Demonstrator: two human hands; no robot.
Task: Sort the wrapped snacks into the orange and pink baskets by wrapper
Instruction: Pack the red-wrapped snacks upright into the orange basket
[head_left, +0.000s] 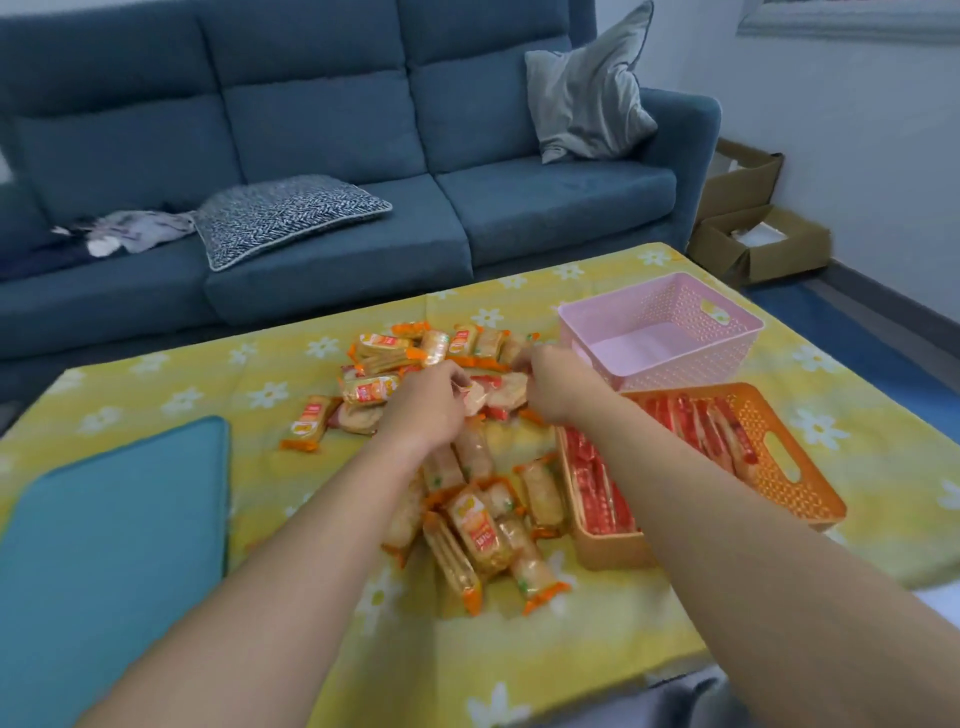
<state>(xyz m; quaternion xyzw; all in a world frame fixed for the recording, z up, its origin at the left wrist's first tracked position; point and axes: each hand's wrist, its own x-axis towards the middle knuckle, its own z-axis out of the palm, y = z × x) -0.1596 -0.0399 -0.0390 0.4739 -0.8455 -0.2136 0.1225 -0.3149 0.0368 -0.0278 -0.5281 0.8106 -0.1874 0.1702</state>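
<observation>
Two hands work in the middle of the heap on the desk (519, 665). The left hand (431, 402) has its fingers (457, 376) curled down onto a pale red-edged packet (496, 392). The right hand (550, 384) is bent into the same spot, just beside it, but its fingers are hidden behind the knuckles, so I cannot tell whether they hold anything. The orange basket (810, 499), near the right forearm, already carries rows of red-wrapped snacks (597, 493). The pink basket (691, 364) behind it looks bare inside. Many orange-wrapped snacks (483, 530) lie loose on the cloth between the arms and beyond the hands. The step in hand seems to be picking the last red packets out of the heap, so sorting is perhaps half done. Next, the gripped packet would need lifting free of its neighbours and carrying right, over the near rim of the orange basket, then the orange wrappers would go to the pink one
</observation>
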